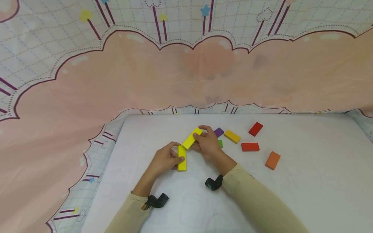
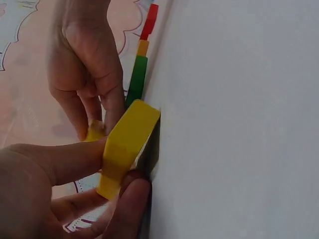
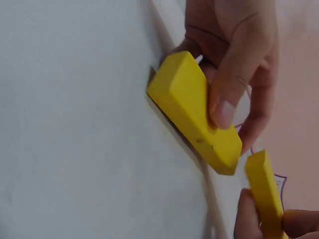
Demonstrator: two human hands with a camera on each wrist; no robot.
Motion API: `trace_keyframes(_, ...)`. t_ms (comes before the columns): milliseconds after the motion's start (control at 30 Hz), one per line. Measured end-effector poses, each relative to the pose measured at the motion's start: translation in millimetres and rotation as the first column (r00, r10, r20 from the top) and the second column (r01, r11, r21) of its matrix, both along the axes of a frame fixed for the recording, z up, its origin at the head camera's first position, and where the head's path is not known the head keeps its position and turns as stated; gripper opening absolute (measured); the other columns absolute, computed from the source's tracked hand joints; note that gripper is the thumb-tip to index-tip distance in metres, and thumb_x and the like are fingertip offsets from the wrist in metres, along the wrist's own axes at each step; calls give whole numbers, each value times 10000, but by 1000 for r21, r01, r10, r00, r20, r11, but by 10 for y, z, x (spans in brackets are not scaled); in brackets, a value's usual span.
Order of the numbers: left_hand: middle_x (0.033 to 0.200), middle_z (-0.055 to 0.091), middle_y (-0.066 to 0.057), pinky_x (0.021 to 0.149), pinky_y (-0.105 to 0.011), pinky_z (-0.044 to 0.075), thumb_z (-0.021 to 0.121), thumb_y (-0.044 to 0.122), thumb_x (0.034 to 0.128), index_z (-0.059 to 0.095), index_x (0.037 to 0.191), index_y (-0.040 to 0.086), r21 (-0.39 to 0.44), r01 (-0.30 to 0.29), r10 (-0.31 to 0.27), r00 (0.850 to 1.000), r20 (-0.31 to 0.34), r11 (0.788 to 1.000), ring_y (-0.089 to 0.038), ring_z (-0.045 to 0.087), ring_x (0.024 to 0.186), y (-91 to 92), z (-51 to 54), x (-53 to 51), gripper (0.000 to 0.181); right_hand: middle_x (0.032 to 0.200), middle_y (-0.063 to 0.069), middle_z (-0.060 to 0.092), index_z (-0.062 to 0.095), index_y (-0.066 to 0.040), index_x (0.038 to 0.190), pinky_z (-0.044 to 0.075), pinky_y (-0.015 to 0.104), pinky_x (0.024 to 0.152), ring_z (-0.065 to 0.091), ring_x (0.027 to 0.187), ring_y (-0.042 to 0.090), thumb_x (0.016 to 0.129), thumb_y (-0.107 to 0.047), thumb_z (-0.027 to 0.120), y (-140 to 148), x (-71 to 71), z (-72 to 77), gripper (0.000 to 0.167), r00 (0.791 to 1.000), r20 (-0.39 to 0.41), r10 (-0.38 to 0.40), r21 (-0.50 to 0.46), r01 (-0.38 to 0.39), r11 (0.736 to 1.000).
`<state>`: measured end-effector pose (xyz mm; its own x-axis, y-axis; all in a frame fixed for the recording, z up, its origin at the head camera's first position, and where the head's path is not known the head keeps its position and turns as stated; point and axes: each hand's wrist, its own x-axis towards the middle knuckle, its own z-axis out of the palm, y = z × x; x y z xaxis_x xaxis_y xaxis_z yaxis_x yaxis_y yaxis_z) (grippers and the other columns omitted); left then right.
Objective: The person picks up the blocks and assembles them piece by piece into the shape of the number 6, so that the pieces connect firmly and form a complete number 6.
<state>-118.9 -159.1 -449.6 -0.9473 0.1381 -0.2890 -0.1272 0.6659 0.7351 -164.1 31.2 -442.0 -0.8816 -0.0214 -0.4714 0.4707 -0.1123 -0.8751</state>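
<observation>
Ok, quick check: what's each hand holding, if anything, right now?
Left hand: closed, holding one yellow rectangular block.
Right hand: closed, holding a second yellow rectangular block.

nearer yellow block [image 1: 182, 152]: straight | farther yellow block [image 1: 189, 141]: slanted | held close together

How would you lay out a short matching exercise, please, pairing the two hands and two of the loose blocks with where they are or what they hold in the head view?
Column one
1. Left hand
2. Purple block
3. Right hand
4. Orange block

Column two
A. Holds the farther yellow block
B. Lies farthest to the right of the loose blocks
C. Holds the nearer yellow block
D. Lies just beyond the green block

Right pairs: 1-C, 2-D, 3-A, 4-B.
</observation>
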Motion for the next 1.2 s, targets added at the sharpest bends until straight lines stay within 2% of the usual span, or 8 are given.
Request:
trace_keyframes(200, 854, 665, -34, 579, -279, 488, 845, 230, 834, 618, 1356, 154, -41, 5, -5, 1000, -15, 999, -150, 637, 599, -12, 10, -11, 574, 1376, 166, 477, 385, -200, 1525, 561, 404, 962, 605, 1254, 319, 1002, -16, 601, -64, -14, -87, 595, 1000, 2, -19, 8, 19, 1000)
trace_keyframes(367, 825, 636, -25, 584, -282, 456, 861, 253, 824, 636, 1340, 167, -47, 52, -52, 999, -15, 998, -165, 604, 582, -11, -14, -44, 569, 1325, 121, 532, 437, -178, 1461, 591, 342, 888, 653, 1160, 274, 986, -100, 666, 2, -104, -168, 534, 997, -68, -39, 202, 52, 978)
trace_keyframes(633, 845, 583, -12, 596, -277, 407, 832, 335, 855, 630, 1357, 179, -86, 146, -152, 986, -67, 986, -148, 540, 609, 68, -77, -109, 563, 1236, 101, 604, 510, -177, 1403, 586, 223, 707, 697, 852, 187, 936, -240, 757, 74, -167, -192, 532, 987, -145, 74, 476, 4, 879)
trace_keyframes(767, 940, 581, -16, 658, -296, 442, 835, 355, 848, 629, 1375, 164, -145, 164, -180, 978, -103, 976, -161, 534, 746, 73, -48, -96, 597, 1266, 117, 598, 504, -156, 1423, 557, 209, 669, 683, 705, 144, 942, -305, 747, 123, -175, -164, 559, 979, -138, 152, 572, -46, 819)
trace_keyframes(867, 1108, 590, -28, 826, -354, 506, 835, 401, 837, 623, 1400, 180, -216, 183, -215, 968, -130, 959, -190, 554, 957, 52, -5, -78, 641, 1338, 135, 566, 487, -150, 1448, 549, 227, 675, 667, 676, 156, 927, -351, 755, 163, -189, -132, 619, 972, -96, 213, 625, -108, 773)
trace_keyframes(933, 1261, 578, -53, 982, -440, 480, 835, 435, 826, 614, 1419, 199, -264, 199, -243, 959, -145, 944, -240, 542, 1136, 27, 28, -63, 675, 1383, 142, 538, 476, -155, 1461, 566, 256, 717, 664, 735, 181, 896, -381, 782, 181, -201, -113, 680, 966, -60, 251, 651, -153, 743)
trace_keyframes(1033, 1481, 490, -89, 1155, -602, 320, 839, 484, 803, 586, 1449, 236, -322, 225, -283, 948, -145, 920, -326, 427, 1384, -18, 64, -44, 737, 1404, 153, 509, 461, -149, 1475, 584, 332, 859, 641, 928, 235, 846, -399, 826, 194, -221, -99, 769, 955, -23, 297, 684, -201, 701)
trace_keyframes(1200, 1640, 338, -97, 1152, -779, 44, 869, 512, 752, 532, 1492, 264, -356, 275, -330, 938, -102, 893, -364, 214, 1555, -93, 69, -26, 850, 1381, 161, 491, 439, -89, 1478, 489, 435, 1077, 518, 1192, 294, 826, -403, 843, 192, -249, -99, 828, 937, -16, 349, 728, -228, 647)
